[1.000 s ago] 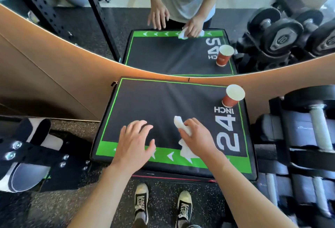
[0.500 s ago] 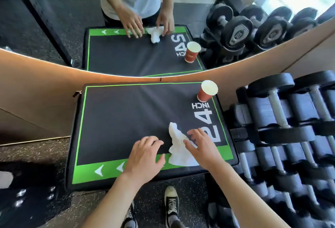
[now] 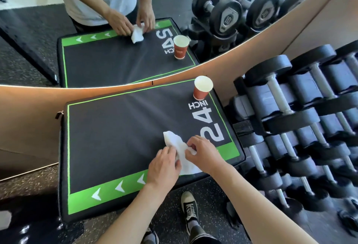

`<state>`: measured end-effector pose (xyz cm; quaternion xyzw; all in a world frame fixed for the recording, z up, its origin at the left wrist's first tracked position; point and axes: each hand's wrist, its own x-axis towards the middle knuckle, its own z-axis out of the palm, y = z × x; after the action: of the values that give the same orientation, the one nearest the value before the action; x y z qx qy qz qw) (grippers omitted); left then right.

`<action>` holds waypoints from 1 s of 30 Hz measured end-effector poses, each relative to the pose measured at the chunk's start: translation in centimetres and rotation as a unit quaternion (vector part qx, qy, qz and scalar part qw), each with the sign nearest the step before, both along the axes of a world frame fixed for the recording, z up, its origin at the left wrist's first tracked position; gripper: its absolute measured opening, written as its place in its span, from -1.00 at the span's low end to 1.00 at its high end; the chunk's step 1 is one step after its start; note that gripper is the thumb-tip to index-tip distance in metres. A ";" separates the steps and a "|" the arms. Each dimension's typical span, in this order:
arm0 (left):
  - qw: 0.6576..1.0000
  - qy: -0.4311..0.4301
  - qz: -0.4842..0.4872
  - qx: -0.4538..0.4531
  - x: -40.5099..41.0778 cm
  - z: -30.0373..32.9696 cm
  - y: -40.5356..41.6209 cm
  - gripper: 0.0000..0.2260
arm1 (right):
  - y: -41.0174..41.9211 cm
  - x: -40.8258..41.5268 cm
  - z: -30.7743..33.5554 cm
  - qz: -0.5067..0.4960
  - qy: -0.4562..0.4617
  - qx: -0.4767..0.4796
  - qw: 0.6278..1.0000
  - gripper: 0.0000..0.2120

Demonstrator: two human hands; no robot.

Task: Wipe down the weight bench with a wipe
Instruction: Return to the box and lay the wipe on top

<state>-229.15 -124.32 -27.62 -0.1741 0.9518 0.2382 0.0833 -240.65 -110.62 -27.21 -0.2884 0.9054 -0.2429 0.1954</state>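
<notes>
The bench is a black padded box [image 3: 120,133] with a green border, white arrows and "24 INCH" printed on top. A crumpled white wipe [image 3: 179,149] lies on its near right part. My left hand [image 3: 164,166] holds the wipe's left edge with curled fingers. My right hand [image 3: 203,151] pinches the wipe's right side between thumb and fingers. Both hands sit close together over the green front strip.
A red paper cup [image 3: 202,88] stands upright at the box's far right corner. A rack of black dumbbells [image 3: 290,127] fills the right side. A mirror [image 3: 116,59] behind the box reflects the scene. My shoes [image 3: 189,208] stand on the speckled floor below.
My left hand slid right from the bare pad onto the wipe and took hold of it. My right hand went from pressing the wipe to pinching it. The view shifted.
</notes>
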 end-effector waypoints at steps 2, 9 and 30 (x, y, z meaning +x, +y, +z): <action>1.000 0.014 0.000 0.018 0.2 0.1 -0.1 -0.90 | 0.1 -0.3 0.3 0.007 -0.012 0.003 1.000 -0.91; 0.999 0.036 0.030 0.017 1.6 1.0 -0.9 -0.83 | 0.6 -1.0 1.1 0.052 0.035 0.005 0.998 -0.93; 0.997 0.011 -0.016 -0.078 3.1 0.4 -2.2 -0.82 | -2.7 0.2 0.1 -0.030 -0.067 0.032 0.997 -0.86</action>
<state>-226.00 -126.49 -27.20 -0.1621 0.9710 0.1640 0.0629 -240.42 -113.36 -27.08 -0.2373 0.9059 -0.2382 0.2575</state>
